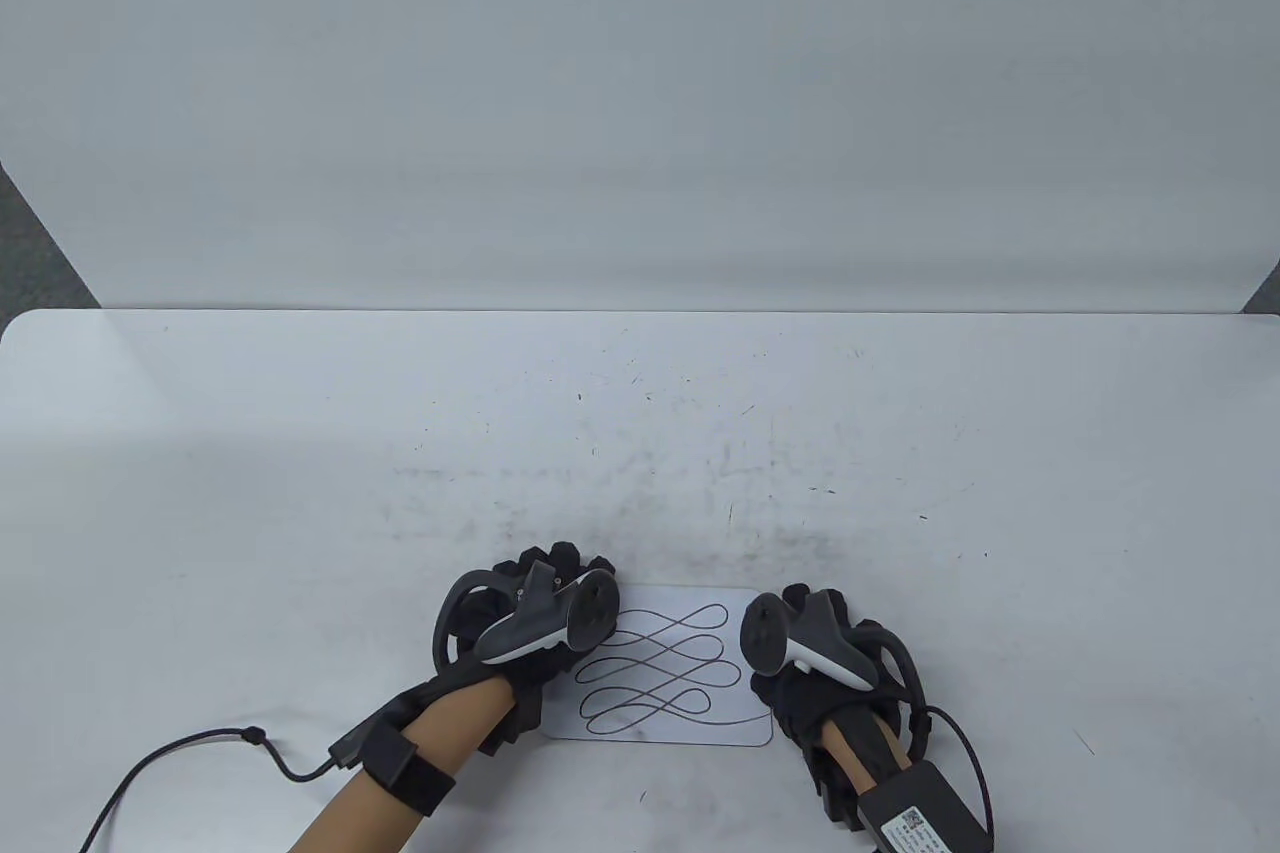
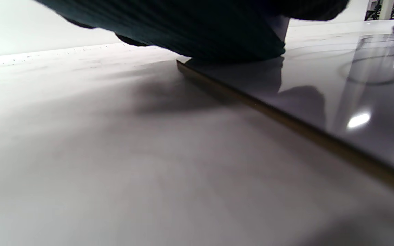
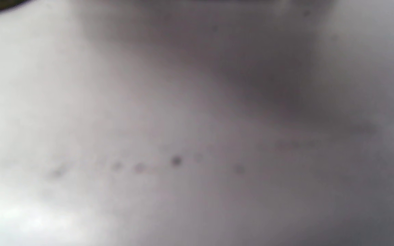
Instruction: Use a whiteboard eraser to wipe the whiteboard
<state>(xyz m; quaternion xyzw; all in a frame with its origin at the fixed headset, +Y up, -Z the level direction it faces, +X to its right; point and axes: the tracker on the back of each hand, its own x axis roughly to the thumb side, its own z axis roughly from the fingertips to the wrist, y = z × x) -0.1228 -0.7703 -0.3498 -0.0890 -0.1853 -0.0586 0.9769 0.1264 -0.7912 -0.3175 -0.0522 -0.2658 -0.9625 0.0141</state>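
Now whiteboard (image 1: 665, 678), between both hands

The left hand (image 1: 540, 628) covers the left edge of the whiteboard (image 1: 668, 673), the right hand (image 1: 815, 663) hides its right edge, and the right wrist view is blurred.

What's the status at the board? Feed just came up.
Left hand rests on whiteboard left edge; right hand at its right edge. Looping scribbles unwiped. No eraser in view.
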